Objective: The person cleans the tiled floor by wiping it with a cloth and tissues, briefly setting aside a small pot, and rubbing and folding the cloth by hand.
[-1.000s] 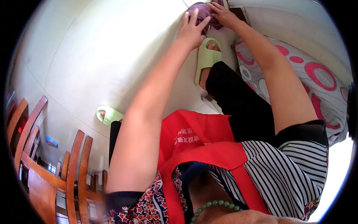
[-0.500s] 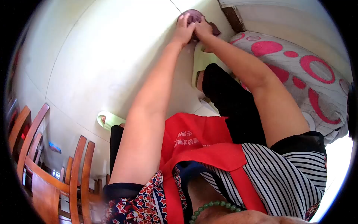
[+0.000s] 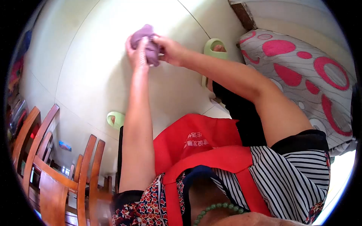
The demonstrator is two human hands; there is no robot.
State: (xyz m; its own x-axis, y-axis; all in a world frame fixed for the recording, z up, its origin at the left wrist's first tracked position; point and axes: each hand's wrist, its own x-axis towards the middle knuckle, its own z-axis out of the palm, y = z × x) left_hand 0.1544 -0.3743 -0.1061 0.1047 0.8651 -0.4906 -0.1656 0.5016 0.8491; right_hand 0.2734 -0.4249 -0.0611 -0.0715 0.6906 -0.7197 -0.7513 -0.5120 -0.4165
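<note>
A bunched purple cloth is held between my two hands, over the pale tiled floor. My left hand wraps its left side, with the thumb lying across the folds. At the right side of the cloth, my right hand grips it with bent fingers, some of them hidden behind it. Whether the cloth touches the floor I cannot tell.
Green slippers on my feet stand at the right and lower left. Wooden chairs fill the lower left. Along the right is a grey cover with pink circles, beside a wall. A red apron hangs over my lap.
Both hands have moved left and slightly nearer with the purple cloth, away from the right slipper. The cloth was pressed low by the wall corner and is now bunched between the hands.
</note>
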